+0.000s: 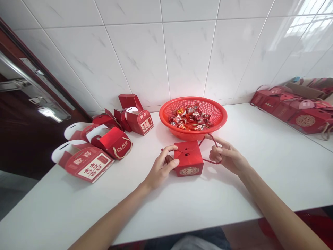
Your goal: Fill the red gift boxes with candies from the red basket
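Observation:
A small red box [189, 158] with a gold emblem on its front stands on the white table, its top flaps folded over. My left hand [163, 166] grips the box's left side, thumb and a finger on the top edge. On the right, a dark red cord [211, 161] loops out from the box, and my right hand [225, 155] has its fingers closed on that loop. Just behind the box sits a red plastic basket [221, 119] holding wrapped candies [194, 116].
Open red gift boxes [90, 163] stand at the left, with more [140, 122] near the wall. Several red boxes [304, 119] are lined up at the far right. A tiled wall [189, 55] rises behind the table [145, 215]; a dark door [23, 114] is at the left.

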Demonstrator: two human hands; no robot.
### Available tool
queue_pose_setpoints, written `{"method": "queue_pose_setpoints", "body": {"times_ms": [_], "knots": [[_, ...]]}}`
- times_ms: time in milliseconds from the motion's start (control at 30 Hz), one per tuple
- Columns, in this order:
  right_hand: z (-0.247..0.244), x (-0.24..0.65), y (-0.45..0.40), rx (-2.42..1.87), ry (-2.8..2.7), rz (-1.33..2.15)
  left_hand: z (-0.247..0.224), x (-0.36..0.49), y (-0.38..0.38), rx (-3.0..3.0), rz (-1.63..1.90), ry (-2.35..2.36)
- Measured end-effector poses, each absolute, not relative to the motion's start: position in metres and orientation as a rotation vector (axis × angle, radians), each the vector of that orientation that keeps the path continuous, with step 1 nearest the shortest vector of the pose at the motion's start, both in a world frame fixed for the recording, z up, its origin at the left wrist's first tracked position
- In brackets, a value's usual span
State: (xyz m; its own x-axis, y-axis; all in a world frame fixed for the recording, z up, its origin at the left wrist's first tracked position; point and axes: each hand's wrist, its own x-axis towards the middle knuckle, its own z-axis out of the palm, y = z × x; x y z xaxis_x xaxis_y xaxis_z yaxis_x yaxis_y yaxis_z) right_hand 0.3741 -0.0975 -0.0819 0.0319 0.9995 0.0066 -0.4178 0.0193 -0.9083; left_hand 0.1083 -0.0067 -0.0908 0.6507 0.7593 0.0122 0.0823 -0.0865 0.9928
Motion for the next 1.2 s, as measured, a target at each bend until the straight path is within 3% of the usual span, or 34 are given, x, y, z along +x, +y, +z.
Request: {"method": "queue_pose_setpoints", "body": {"times_ms": [1200], "knots": [[-0.0749,0.3748,-0.0977,-0.903,-0.885,1.313,-0.0889,0.1064,-0.0067,1.54,0.62,0.716]]}}
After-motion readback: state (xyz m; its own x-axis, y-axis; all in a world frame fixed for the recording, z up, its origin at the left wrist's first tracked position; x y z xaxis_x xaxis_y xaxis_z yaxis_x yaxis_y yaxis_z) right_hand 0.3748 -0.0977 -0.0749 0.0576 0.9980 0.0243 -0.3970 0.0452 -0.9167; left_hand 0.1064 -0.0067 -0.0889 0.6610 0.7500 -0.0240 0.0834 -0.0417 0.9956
